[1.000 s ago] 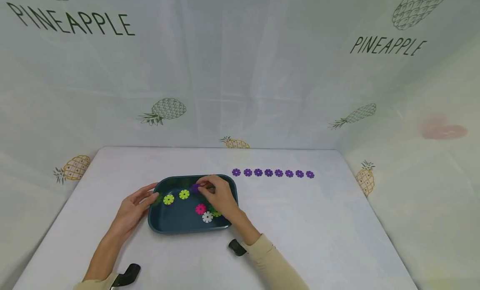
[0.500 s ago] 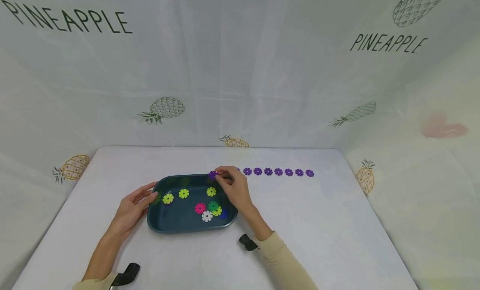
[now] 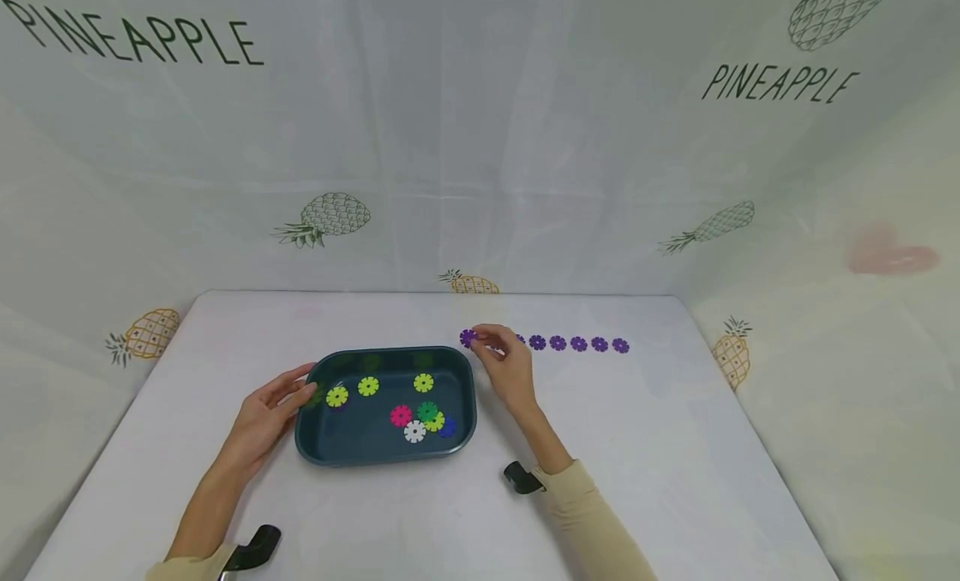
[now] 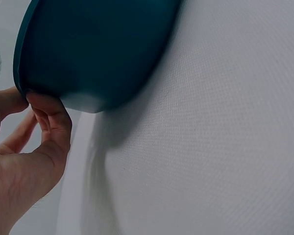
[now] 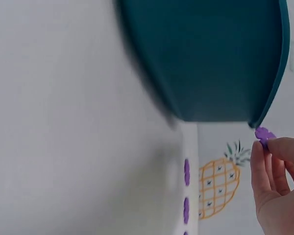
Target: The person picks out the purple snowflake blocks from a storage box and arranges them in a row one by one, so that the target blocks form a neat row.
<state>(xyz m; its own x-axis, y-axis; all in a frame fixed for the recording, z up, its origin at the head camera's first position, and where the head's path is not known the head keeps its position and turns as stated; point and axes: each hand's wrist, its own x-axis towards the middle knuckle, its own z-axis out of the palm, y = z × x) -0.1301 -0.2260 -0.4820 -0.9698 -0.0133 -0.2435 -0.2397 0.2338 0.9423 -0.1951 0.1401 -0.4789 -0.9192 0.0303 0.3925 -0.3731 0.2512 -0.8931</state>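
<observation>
My right hand (image 3: 506,368) pinches a purple flower-shaped plastic disc (image 3: 467,338) between thumb and fingertips, just past the tray's far right corner. The same purple disc (image 5: 263,135) shows in the right wrist view, above the table. My left hand (image 3: 262,418) grips the left end of the dark teal tray (image 3: 360,460), thumb and fingers at its rim, as the left hand (image 4: 36,142) also shows in its wrist view. Inside the tray lie several discs: yellow-green ones (image 3: 368,386), a pink one (image 3: 401,416), a white one (image 3: 415,432), a green one (image 3: 427,411) and a blue one (image 3: 447,428).
A straight row of purple discs (image 3: 558,343) lies along the far right of the white table (image 3: 637,464); my right hand hides part of its left end. Behind the table hangs a pale cloth (image 3: 480,147) with pineapple prints.
My right hand has lifted the purple disc out of the tray and carried it right and away, over the rim to the row's left end. My left hand stays at the tray.
</observation>
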